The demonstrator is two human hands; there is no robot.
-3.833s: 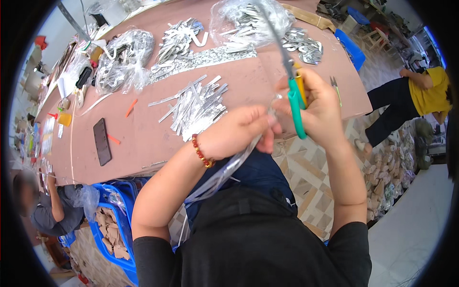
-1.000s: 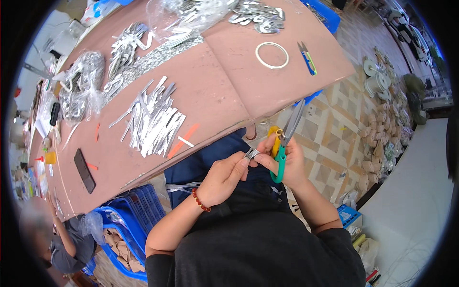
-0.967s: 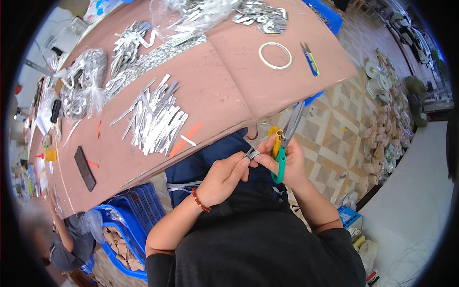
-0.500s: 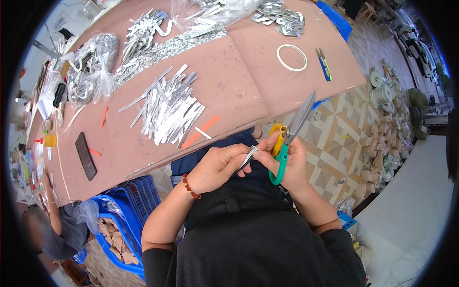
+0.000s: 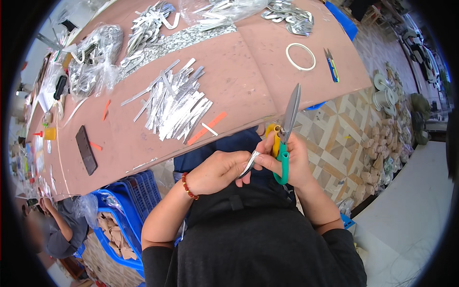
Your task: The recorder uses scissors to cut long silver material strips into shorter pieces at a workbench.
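Observation:
Over my lap, my left hand (image 5: 221,171) pinches a folded silver strip (image 5: 248,165) between thumb and fingers. Its dark underside shows along the lower edge. My right hand (image 5: 295,160) grips a pair of scissors (image 5: 291,112) with one yellow and one green handle. The blades point up and look closed. The right thumb and fingertips also meet the upper end of the strip. Beyond my hands, a loose pile of flat silver strips (image 5: 179,107) lies on the table. Next to it lie an orange strip (image 5: 206,128) and a short white piece (image 5: 209,129).
The brown-covered table (image 5: 239,81) holds a white ring (image 5: 288,56), thread snips (image 5: 331,66), a dark phone (image 5: 86,150) and bagged silver pieces (image 5: 93,62). Blue crates (image 5: 129,217) stand below at left, near another person (image 5: 62,227). Spools (image 5: 384,99) lie on the floor at right.
The scissors have swung slightly left and more upright. The strip has turned in my fingers, showing more silver. The table appears shifted a little to the right. The other person's arm has moved.

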